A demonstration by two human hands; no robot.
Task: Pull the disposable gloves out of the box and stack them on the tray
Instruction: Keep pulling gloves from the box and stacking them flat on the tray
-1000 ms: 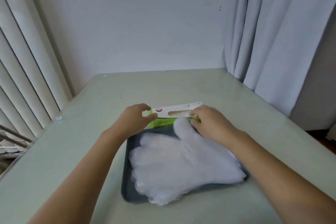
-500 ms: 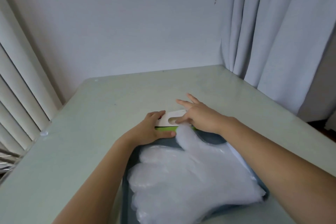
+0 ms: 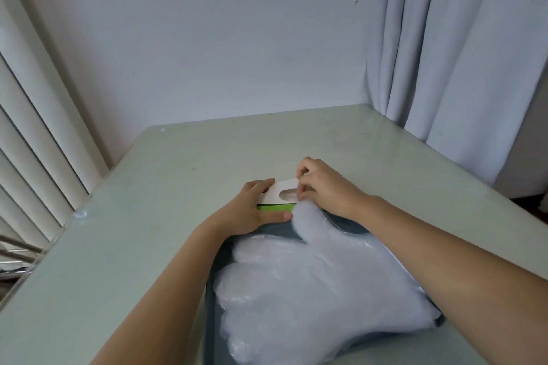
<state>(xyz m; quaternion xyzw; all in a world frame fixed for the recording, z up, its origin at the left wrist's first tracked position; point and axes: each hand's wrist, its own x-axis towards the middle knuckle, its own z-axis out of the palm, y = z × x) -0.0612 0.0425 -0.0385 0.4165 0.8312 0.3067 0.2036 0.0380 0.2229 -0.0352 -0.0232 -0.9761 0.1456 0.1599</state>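
Note:
The glove box (image 3: pixel 274 198), white on top with a green front, lies flat on the table just beyond the tray. My left hand (image 3: pixel 252 212) grips its left end, thumb lying along the green side. My right hand (image 3: pixel 324 188) is at the right end of the oval slot (image 3: pixel 287 193), thumb and fingertips curled together and pinching the glove that shows inside. A stack of translucent disposable gloves (image 3: pixel 311 290) covers most of the dark grey tray (image 3: pixel 213 314), its thumb part reaching up to the box.
The pale green table (image 3: pixel 178 187) stretches beyond and to the left of the box. Vertical blinds (image 3: pixel 35 127) hang on the left, a curtain (image 3: pixel 459 53) on the right, and a white wall behind. The tray's right corner (image 3: pixel 440 320) peeks out under my right forearm.
My right hand's fingers, spread over the box half a second ago, have curled in at the slot. My left hand slid from the box's top corner down around its left end.

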